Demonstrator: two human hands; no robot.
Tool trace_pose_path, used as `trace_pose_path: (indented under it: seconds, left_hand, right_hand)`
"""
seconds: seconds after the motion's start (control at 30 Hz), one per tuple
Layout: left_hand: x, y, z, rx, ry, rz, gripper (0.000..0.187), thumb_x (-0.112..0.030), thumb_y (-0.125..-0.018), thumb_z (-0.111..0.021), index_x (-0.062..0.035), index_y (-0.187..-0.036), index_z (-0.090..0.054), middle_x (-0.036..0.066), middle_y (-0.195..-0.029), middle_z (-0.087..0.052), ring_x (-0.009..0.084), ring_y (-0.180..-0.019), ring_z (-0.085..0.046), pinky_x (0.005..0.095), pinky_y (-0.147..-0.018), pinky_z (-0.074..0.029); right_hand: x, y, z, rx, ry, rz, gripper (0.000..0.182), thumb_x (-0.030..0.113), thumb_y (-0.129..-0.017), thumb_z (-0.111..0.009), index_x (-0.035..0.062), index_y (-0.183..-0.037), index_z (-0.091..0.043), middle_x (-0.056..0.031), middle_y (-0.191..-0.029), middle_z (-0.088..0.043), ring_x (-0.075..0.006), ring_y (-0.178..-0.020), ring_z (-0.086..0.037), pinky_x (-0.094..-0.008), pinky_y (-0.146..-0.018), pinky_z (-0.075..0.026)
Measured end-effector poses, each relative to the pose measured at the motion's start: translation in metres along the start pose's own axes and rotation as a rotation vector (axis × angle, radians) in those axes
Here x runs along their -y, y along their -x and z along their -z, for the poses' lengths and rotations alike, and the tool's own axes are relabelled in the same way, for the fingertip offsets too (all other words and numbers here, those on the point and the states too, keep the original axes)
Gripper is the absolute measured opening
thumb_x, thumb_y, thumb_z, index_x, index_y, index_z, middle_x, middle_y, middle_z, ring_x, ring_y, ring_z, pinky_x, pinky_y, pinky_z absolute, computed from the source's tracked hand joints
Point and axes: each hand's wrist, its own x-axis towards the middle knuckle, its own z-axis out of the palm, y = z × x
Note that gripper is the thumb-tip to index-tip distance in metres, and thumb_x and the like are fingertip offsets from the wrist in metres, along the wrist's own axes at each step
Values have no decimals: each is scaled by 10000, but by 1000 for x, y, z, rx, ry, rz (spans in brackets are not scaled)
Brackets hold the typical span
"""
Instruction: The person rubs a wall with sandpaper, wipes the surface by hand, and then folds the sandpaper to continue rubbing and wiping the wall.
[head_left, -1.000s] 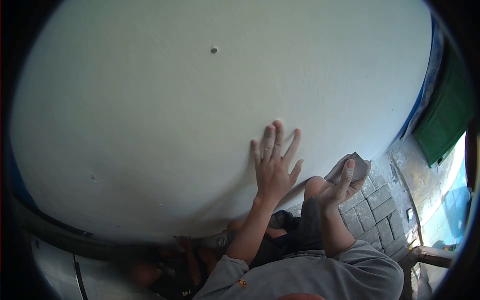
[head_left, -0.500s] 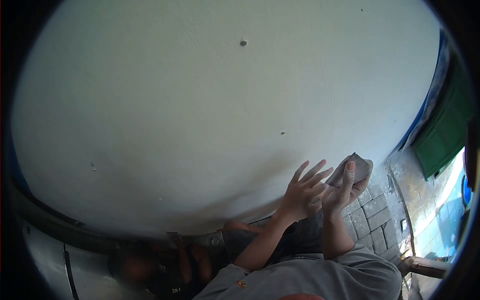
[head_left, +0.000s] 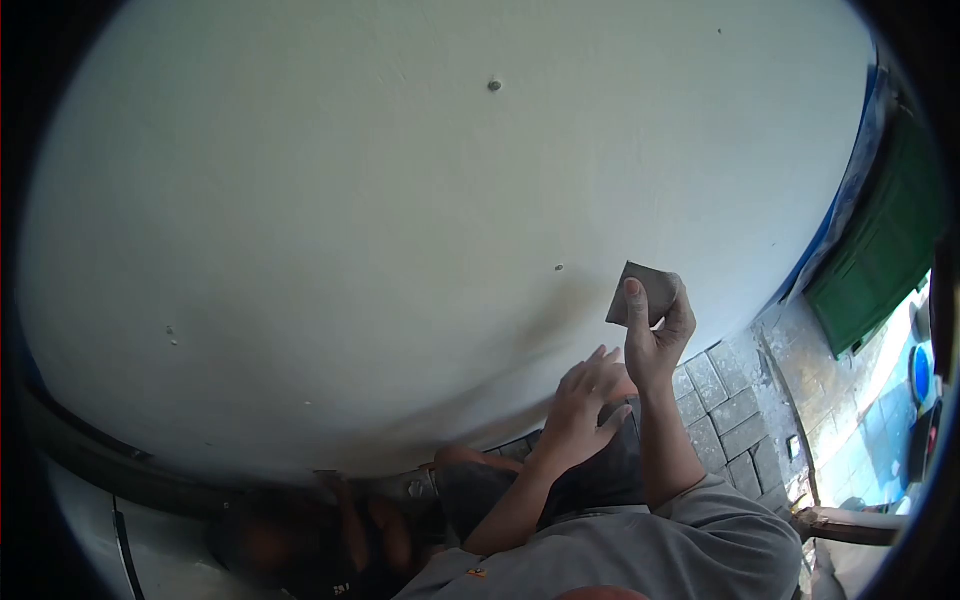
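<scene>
A grey, square-cornered piece of sheet [head_left: 650, 294], perhaps sandpaper, is pinched between the thumb and fingers of my right hand [head_left: 660, 335], raised in front of the pale wall [head_left: 400, 200]. Whitish dust coats the fingers. Lower and to the left, my left hand [head_left: 585, 410] is empty, its fingers spread above my knee and close to the wall's foot. The wall has a few small dark holes, one of them [head_left: 559, 268] left of the sheet.
Another person [head_left: 340, 540] in dark clothes crouches at the lower left, blurred. Grey paving blocks [head_left: 730, 410] run along the wall's foot at the right. A green panel [head_left: 870, 270], a wooden pole [head_left: 850, 525] and a blue basin [head_left: 920, 373] are farther right.
My right hand has moved up and left with the sheet, away from my left hand. My left hand has dropped lower.
</scene>
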Motion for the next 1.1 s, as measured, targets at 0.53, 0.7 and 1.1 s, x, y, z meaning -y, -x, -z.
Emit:
trace_pose_path:
  seconds: [0.53,0.7,1.1]
  left_hand:
    - [62,47,95,-323,-668,452,1220,-578,-765,-678,-3,-1478,128,375,-1463,218,477,-1364,276,647,-1051,149]
    - [78,44,88,-360,-735,362,1296,-631,-737,-685,3,-1456,188,423,-1407,272,514,-1316,335,682,-990,196]
    - [84,40,81,-404,-750,379,1372,-703,-691,-679,8,-1438,224,441,-1362,326,546,-1288,351,716,-959,189]
  right_hand:
    - [-21,25,-85,-156,-203,-61,174,146,-922,-614,-6,-982,-555,-110,-873,-542,-209,-762,-469,-326,-703,-414]
    - [-16,22,-75,-109,-130,-62,201,167,-926,-617,-5,-989,-536,-122,-924,-532,-205,-864,-458,-321,-761,-413]
    - [-12,36,-96,-240,-73,-106,196,214,-953,-570,20,-938,-544,-94,-853,-512,-199,-875,-413,-310,-775,-369]
